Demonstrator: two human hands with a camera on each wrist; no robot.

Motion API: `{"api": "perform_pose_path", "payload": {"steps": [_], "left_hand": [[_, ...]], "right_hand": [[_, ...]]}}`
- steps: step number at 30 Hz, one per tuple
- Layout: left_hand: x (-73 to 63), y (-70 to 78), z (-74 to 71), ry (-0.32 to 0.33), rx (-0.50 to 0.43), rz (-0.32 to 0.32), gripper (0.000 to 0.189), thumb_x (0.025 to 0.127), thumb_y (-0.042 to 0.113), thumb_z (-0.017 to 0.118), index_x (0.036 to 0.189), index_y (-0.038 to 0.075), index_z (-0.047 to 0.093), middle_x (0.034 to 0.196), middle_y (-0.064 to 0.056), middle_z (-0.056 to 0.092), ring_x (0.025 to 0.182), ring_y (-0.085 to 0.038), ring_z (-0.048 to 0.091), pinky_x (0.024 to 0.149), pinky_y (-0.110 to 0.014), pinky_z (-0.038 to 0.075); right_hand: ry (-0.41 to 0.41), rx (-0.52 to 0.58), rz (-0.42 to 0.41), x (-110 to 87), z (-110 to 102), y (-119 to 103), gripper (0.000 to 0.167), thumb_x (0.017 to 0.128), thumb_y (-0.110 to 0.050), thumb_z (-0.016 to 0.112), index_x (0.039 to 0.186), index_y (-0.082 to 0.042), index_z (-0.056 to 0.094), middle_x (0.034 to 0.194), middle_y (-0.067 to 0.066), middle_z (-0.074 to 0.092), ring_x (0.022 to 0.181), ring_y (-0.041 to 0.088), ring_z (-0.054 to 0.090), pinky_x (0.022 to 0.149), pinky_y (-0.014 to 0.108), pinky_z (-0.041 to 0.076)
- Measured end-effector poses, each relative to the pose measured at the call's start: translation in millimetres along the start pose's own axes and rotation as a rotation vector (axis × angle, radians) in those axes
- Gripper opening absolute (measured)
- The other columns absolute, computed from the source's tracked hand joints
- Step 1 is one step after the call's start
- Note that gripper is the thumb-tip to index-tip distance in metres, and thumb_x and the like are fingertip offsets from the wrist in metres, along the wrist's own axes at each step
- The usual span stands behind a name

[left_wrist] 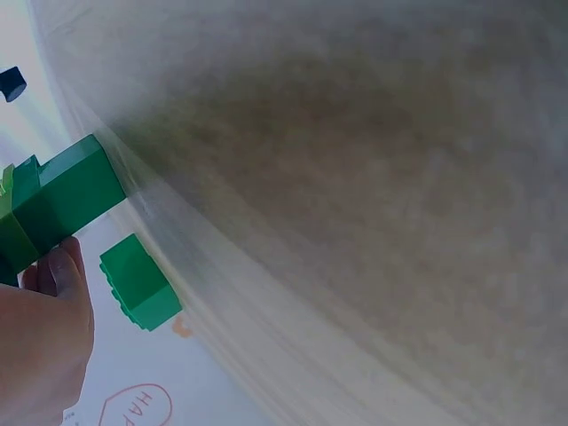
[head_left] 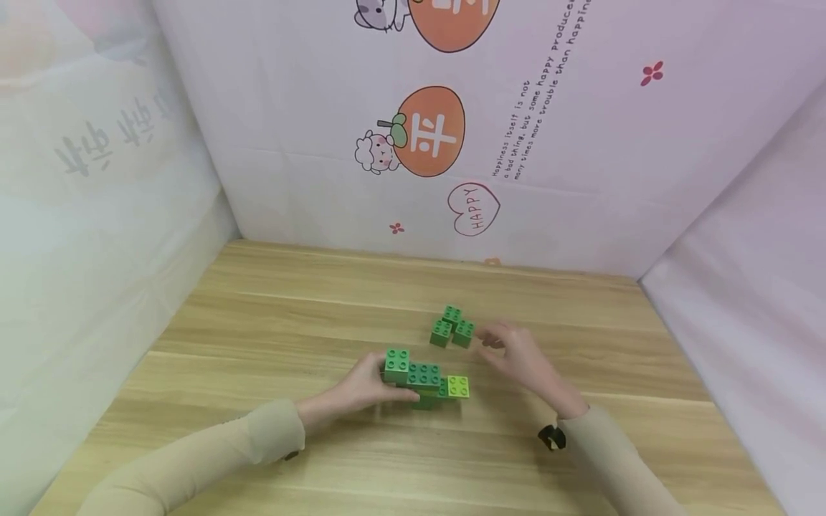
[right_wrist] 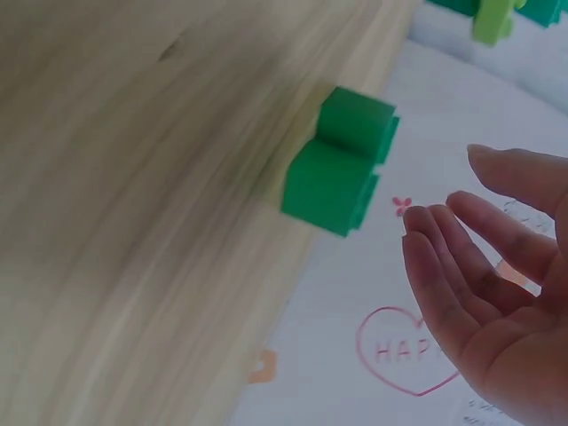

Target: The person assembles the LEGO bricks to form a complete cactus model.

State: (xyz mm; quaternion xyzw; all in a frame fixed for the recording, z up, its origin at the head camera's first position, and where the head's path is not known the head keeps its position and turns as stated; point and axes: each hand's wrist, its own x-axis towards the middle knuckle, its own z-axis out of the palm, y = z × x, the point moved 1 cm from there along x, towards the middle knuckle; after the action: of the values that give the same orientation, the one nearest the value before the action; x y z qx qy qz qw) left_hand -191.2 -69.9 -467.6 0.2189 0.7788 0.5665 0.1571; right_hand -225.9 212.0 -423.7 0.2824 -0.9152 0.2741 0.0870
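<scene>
My left hand (head_left: 369,384) grips a built-up block assembly (head_left: 424,375) by its left side, thumb along the near face. Its blocks are mostly dark green, with a taller green block at the left and a lime-green block (head_left: 458,386) at the right end. The left wrist view shows fingers curled at the assembly's green side (left_wrist: 71,191). Just right of a cluster of loose green blocks (head_left: 442,332), my right hand (head_left: 519,355) hovers with nothing in it. In the right wrist view its fingers are relaxed and apart from the green blocks (right_wrist: 328,182).
The three loose blocks stand close together on the wooden table (head_left: 310,315), beyond the assembly. White printed cloth (head_left: 310,129) rises along the table's back edge, and more cloth hangs at both sides. A dark band (head_left: 551,437) shows at the right cuff.
</scene>
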Motion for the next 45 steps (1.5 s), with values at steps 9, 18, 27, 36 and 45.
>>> {"api": "perform_pose_path", "payload": {"steps": [9, 18, 27, 36, 45], "left_hand": [[-0.5, -0.8, 1.3, 0.009, -0.01, 0.0, 0.043, 0.077, 0.023, 0.085, 0.116, 0.014, 0.069, 0.114, -0.003, 0.075, 0.107, -0.016, 0.07, 0.105, -0.039, 0.052], [-1.4, -0.1, 2.2, 0.013, -0.024, 0.0, 0.043, 0.077, 0.021, 0.085, 0.116, 0.013, 0.068, 0.114, -0.004, 0.075, 0.106, -0.016, 0.071, 0.102, -0.032, 0.054], [-2.1, 1.5, 3.3, 0.027, -0.008, 0.006, 0.043, 0.077, 0.021, 0.084, 0.116, 0.013, 0.068, 0.114, -0.004, 0.075, 0.106, -0.016, 0.071, 0.101, -0.032, 0.055], [-0.7, 0.1, 2.6, 0.011, -0.009, -0.005, 0.043, 0.079, 0.022, 0.083, 0.118, 0.014, 0.068, 0.116, -0.004, 0.075, 0.108, -0.016, 0.07, 0.102, -0.031, 0.054], [-0.3, -0.6, 2.9, 0.015, -0.007, -0.006, 0.043, 0.078, 0.021, 0.084, 0.118, 0.014, 0.068, 0.116, -0.004, 0.075, 0.107, -0.016, 0.07, 0.101, -0.029, 0.054]], "right_hand": [[-0.017, 0.026, 0.105, 10.6, 3, 18, 0.031, 0.083, -0.001, 0.074, 0.113, 0.006, 0.066, 0.106, 0.023, 0.071, 0.087, 0.029, 0.071, 0.077, 0.038, 0.064], [-0.052, 0.019, 0.173, 15.2, 8, 25, 0.034, 0.084, -0.002, 0.073, 0.115, 0.006, 0.064, 0.108, 0.024, 0.069, 0.091, 0.033, 0.07, 0.082, 0.043, 0.063], [-0.112, 0.016, 0.22, 20.2, 11, 29, 0.04, 0.085, -0.012, 0.075, 0.12, 0.004, 0.063, 0.114, 0.023, 0.069, 0.093, 0.032, 0.07, 0.083, 0.041, 0.062], [-0.124, 0.041, 0.202, 23.2, 22, 36, 0.041, 0.083, -0.012, 0.077, 0.12, 0.002, 0.064, 0.111, 0.021, 0.07, 0.091, 0.031, 0.071, 0.081, 0.039, 0.062], [-0.12, 0.035, 0.22, 24.4, 25, 38, 0.036, 0.084, -0.014, 0.077, 0.114, 0.002, 0.065, 0.107, 0.018, 0.07, 0.09, 0.028, 0.071, 0.079, 0.036, 0.062]]}}
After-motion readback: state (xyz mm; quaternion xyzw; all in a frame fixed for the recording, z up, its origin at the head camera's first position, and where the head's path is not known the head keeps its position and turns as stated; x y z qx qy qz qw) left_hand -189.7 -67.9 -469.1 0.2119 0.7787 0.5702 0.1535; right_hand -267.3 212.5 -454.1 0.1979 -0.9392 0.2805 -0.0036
